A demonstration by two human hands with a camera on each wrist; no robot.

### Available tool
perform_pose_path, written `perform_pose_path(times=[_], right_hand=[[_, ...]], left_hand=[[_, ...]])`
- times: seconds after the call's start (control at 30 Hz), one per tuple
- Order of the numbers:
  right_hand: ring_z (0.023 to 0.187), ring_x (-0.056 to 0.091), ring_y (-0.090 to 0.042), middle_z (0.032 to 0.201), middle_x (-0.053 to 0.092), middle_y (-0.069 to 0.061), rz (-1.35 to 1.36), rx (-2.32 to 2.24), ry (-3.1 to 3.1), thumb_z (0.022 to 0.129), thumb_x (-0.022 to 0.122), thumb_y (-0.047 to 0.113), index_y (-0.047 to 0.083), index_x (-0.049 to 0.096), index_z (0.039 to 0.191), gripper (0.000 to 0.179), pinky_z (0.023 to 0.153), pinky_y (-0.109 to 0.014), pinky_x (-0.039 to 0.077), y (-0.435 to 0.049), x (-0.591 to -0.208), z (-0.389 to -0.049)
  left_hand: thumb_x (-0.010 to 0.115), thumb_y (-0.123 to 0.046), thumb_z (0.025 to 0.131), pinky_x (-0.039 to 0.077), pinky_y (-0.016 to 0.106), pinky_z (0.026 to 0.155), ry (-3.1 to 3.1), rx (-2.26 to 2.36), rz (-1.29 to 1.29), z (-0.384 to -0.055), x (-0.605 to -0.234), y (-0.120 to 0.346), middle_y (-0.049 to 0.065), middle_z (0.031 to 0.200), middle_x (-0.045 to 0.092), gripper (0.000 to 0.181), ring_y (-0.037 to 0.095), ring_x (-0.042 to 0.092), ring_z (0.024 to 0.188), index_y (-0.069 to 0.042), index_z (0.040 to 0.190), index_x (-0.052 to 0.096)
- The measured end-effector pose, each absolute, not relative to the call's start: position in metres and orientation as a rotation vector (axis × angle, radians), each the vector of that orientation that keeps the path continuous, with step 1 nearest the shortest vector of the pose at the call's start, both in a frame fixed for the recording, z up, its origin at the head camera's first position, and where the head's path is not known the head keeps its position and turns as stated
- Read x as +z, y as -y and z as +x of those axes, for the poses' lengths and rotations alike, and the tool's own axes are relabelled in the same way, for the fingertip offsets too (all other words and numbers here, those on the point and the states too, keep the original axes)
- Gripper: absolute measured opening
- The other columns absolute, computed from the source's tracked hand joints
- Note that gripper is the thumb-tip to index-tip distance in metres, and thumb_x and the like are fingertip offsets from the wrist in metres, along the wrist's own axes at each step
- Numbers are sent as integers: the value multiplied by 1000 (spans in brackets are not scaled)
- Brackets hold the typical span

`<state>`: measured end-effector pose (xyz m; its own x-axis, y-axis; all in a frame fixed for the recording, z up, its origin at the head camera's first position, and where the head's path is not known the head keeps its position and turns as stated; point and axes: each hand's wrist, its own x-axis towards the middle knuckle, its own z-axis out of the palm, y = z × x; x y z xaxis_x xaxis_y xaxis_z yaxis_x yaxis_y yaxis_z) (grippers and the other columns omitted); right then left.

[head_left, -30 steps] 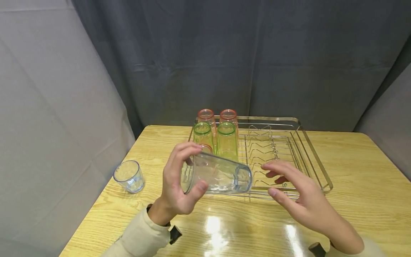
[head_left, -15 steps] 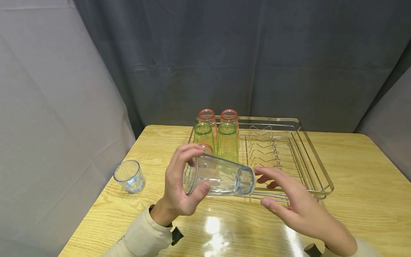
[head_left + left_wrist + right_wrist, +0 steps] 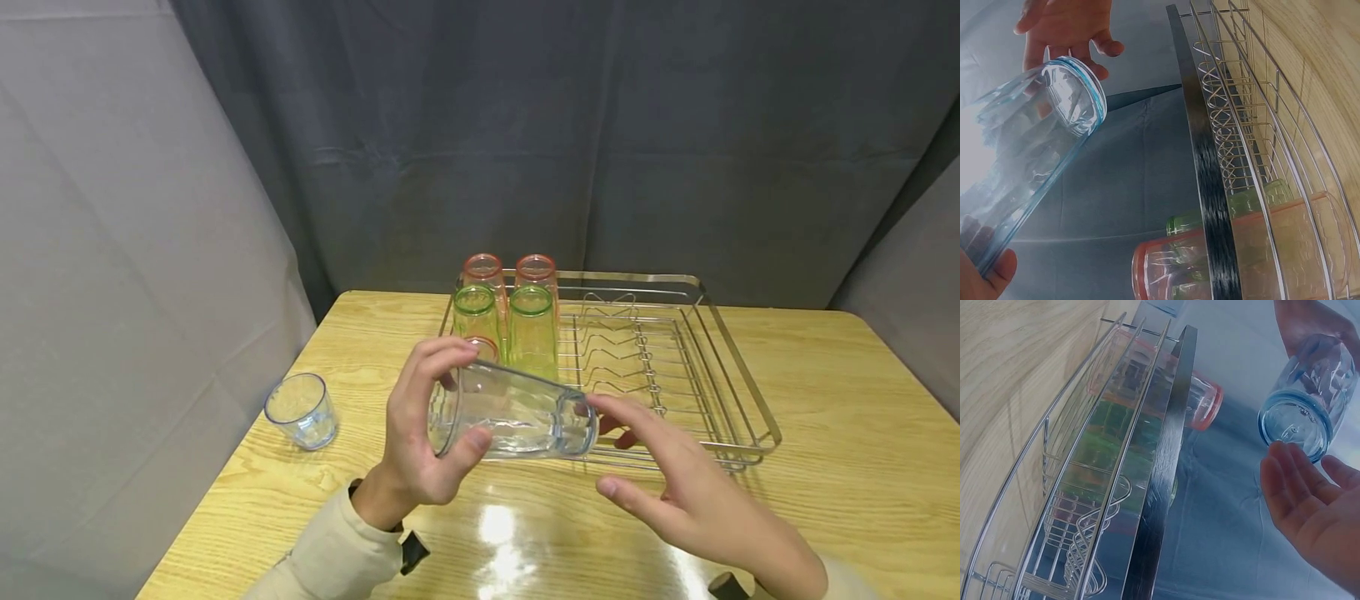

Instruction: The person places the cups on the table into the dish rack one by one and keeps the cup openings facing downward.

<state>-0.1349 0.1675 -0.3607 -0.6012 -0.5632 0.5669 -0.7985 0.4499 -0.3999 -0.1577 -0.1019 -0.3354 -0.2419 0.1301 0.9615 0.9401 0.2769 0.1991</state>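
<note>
A tall clear bluish glass tumbler [image 3: 517,412] is held above the table on its side, its base toward the right. My left hand [image 3: 423,429] grips it near the rim, thumb on the near side and fingers over the top. At the base end is my right hand [image 3: 678,487], its fingertips at the edge of the base and its thumb apart from the glass. In the right wrist view the round base [image 3: 1294,425] lies close to the extended fingers. Whether they press on it, I cannot tell.
A wire dish rack [image 3: 741,364] stands behind the hands. Upside-down glasses fill its left side: green ones [image 3: 532,333], red-rimmed ones [image 3: 536,268] behind, and another red-rimmed one partly hidden by my left hand. A short blue-rimmed glass [image 3: 302,412] stands at the table's left.
My right hand has moved left, from beyond the tumbler's base to its edge. The tumbler and my left hand have shifted slightly right.
</note>
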Motion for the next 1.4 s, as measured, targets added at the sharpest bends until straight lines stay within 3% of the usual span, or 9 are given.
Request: perform_pose_path(times=[0.5,0.73,0.97,1.2,1.4], right_hand=[[119,55,-7,147,50,-2,1080,913,2412,79,82,11,14,39,151,84,87,-18,52,-166,-364,-135],[111,55,-1,140,54,0,1064,940,2374,77,84,13,15,40,150,86,85,-16,51,-164,-364,-136],[114,50,1,139,51,4,1020,955,2407,76,85,14,18,38,151,88,83,-21,54,-164,-366,-137],[129,47,-1,144,52,2,1029,999,2414,78,84,15,18,36,152,89,106,-7,33,-162,-366,-135],[130,47,1,140,55,-4,1082,1089,2345,72,86,11,7,39,149,91,108,-7,32,-160,-365,-136]], left_hand=[[52,-40,94,43,31,70,1578,-1096,-1045,-155,-335,96,23,108,59,55,28,57,96,12,112,55],[52,-39,93,44,30,70,1555,-1120,-1072,-153,-335,89,24,109,58,53,29,58,101,11,113,55],[52,-39,93,45,30,70,1539,-1130,-1079,-153,-335,84,24,109,58,54,31,58,102,12,112,54],[49,-39,94,44,31,70,1554,-1152,-1083,-153,-336,82,25,110,57,55,31,56,104,13,113,52],[46,-40,97,48,37,80,1535,-1167,-1100,-153,-337,81,27,112,56,58,33,55,108,16,113,50]])
